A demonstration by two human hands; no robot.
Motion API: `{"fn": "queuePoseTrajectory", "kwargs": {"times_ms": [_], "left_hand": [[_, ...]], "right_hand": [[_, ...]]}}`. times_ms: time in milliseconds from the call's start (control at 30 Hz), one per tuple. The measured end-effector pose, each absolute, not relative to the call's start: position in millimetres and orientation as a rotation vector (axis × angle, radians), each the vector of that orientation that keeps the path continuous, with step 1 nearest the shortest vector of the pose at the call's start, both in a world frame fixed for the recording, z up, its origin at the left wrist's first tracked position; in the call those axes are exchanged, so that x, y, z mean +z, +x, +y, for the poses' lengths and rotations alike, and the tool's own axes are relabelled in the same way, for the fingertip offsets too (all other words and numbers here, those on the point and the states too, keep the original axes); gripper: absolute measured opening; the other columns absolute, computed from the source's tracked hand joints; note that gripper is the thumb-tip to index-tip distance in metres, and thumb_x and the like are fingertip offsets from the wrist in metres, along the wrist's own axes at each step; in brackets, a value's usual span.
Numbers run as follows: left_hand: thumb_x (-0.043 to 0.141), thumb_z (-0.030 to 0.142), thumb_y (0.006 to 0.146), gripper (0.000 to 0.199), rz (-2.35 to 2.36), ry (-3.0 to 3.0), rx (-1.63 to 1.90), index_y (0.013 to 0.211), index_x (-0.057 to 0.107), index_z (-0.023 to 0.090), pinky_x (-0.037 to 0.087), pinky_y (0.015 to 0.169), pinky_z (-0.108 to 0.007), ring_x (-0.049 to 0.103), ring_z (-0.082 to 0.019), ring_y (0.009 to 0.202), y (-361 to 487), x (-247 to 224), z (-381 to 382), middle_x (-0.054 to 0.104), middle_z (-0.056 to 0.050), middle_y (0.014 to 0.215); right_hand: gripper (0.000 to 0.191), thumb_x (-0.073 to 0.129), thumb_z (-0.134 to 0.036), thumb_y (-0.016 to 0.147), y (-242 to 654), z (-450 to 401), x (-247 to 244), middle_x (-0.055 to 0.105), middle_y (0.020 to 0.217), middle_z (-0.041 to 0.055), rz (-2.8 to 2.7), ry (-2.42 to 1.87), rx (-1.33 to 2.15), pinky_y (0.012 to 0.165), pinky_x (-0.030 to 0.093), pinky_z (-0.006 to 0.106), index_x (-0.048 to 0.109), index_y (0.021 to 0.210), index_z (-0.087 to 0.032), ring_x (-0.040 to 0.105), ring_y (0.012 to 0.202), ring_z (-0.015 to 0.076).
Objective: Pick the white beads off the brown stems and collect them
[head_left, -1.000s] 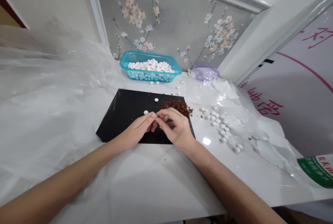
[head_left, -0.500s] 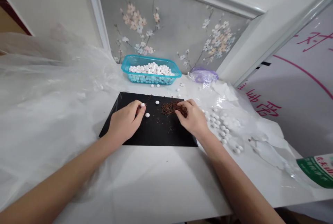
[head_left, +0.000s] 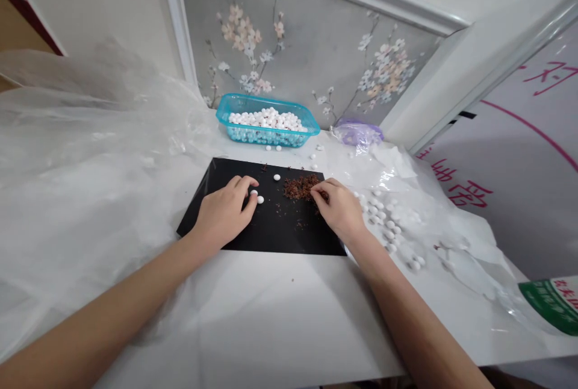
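Now: curled grips over a black mat (head_left: 275, 238)

The left hand (head_left: 223, 214) is loosely curled, its fingertips right at two white beads (head_left: 256, 196); whether a bead is gripped cannot be told. The right hand (head_left: 338, 208) is narrowly curled, its fingertips against a pile of brown flakes (head_left: 301, 187), and any hold cannot be told. Beyond both grips, a blue basket (head_left: 271, 99) of beads is seen; right of the right hand, loose beads (head_left: 379, 214) are strewn over a plastic sheet (head_left: 406, 166).

Left hand (head_left: 223, 214) and right hand (head_left: 341, 208): bare, slim fingers, smooth skin. Left forearm (head_left: 112, 311) and right forearm (head_left: 406, 298): also bare, slender, tapering toward the wrists.
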State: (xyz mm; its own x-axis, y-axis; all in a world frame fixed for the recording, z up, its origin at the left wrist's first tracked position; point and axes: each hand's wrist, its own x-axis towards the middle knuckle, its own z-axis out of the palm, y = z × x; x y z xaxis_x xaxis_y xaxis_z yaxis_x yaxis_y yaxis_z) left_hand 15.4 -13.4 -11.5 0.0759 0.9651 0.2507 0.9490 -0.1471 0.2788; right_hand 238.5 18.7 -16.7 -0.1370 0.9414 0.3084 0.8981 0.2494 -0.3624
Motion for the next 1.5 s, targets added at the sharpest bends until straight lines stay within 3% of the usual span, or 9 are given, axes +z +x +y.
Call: {"fn": "queuePoseTrajectory", "kwargs": {"times_ms": [267, 433, 533, 667, 800, 933, 1133, 1500], "left_hand": [[0.038, 0.033, 0.087, 0.026, 1.875, 2.436, 0.57, 0.093, 0.062, 0.024, 0.035, 0.051, -0.026, 0.059, -0.012, 0.068, 15, -14, -14, 0.06, 0.001, 0.096], [0.038, 0.033, 0.088, 0.026, 1.745, 2.394, 0.582, 0.09, 0.062, 0.024, 0.038, 0.058, -0.025, 0.06, -0.013, 0.071, 15, -12, -14, 0.065, 0.002, 0.095], [0.038, 0.036, 0.089, 0.028, 1.692, 2.391, 0.612, 0.098, 0.061, 0.025, 0.04, 0.063, -0.025, 0.061, -0.014, 0.075, 16, -13, -14, 0.067, 0.001, 0.093], [0.033, 0.036, 0.09, 0.034, 1.631, 2.435, 0.627, 0.107, 0.06, 0.024, 0.041, 0.064, -0.025, 0.06, -0.014, 0.076, 15, -17, -13, 0.064, -0.001, 0.101], [0.039, 0.037, 0.088, 0.03, 1.558, 2.358, 0.707, 0.097, 0.064, 0.024, 0.04, 0.059, -0.024, 0.057, -0.011, 0.068, 15, -18, -12, 0.061, -0.001, 0.1], [0.053, 0.045, 0.08, 0.029, 1.374, 1.808, 0.917, 0.092, 0.062, 0.02, 0.045, 0.059, -0.024, 0.058, -0.013, 0.072, 22, -14, -12, 0.064, -0.002, 0.087], [0.066, 0.043, 0.071, 0.035, 1.212, 1.289, 0.953, 0.095, 0.067, 0.018, 0.051, 0.073, -0.028, 0.063, -0.016, 0.081, 31, -12, -15, 0.069, -0.004, 0.09], [0.073, 0.038, 0.064, 0.03, 1.188, 1.209, 1.027, 0.086, 0.071, 0.018, 0.05, 0.079, -0.031, 0.062, -0.018, 0.086, 29, -15, -15, 0.071, -0.004, 0.088]], "right_hand": [[0.025, 0.045, -0.031, 0.084, 242, 22, -19, 0.066, 0.081, 0.0035, -1.871, -1.508, 0.204, 0.058, 0.04, 0.027, 0.067, 0.085, -0.019, 0.056, 0.061, 0.014], [0.028, 0.052, -0.04, 0.08, 237, 22, -21, 0.067, 0.079, 0.0043, -1.632, -1.403, 0.591, 0.047, 0.043, 0.026, 0.065, 0.089, -0.017, 0.051, 0.047, 0.0104], [0.029, 0.059, -0.041, 0.075, 229, 20, -22, 0.067, 0.079, 0.0035, -1.518, -1.33, 0.79, 0.04, 0.041, 0.023, 0.063, 0.092, -0.017, 0.048, 0.04, 0.0079], [0.024, 0.062, -0.04, 0.074, 217, 13, -22, 0.067, 0.074, 0.0015, -1.498, -1.225, 0.974, 0.036, 0.038, 0.021, 0.059, 0.083, -0.018, 0.047, 0.035, 0.006], [0.023, 0.063, -0.04, 0.073, 210, 6, -19, 0.065, 0.077, 0.0011, -1.553, -1.16, 1.042, 0.035, 0.035, 0.019, 0.062, 0.079, -0.018, 0.043, 0.037, 0.0033], [0.026, 0.068, -0.041, 0.068, 207, 2, -15, 0.056, 0.063, -0.0032, -1.49, -1.145, 1.219, 0.035, 0.037, 0.018, 0.062, 0.074, -0.017, 0.04, 0.04, 0.0034], [0.027, 0.061, -0.044, 0.076, 204, -2, -17, 0.042, 0.052, -0.0082, -1.507, -1.027, 1.418, 0.036, 0.04, 0.018, 0.059, 0.08, -0.017, 0.036, 0.037, 0.0033], [0.03, 0.059, -0.046, 0.076, 198, -8, -15, 0.044, 0.065, -0.0062, -1.57, -1.071, 1.328, 0.031, 0.04, 0.015, 0.053, 0.08, -0.017, 0.039, 0.04, 0.0017]]}}
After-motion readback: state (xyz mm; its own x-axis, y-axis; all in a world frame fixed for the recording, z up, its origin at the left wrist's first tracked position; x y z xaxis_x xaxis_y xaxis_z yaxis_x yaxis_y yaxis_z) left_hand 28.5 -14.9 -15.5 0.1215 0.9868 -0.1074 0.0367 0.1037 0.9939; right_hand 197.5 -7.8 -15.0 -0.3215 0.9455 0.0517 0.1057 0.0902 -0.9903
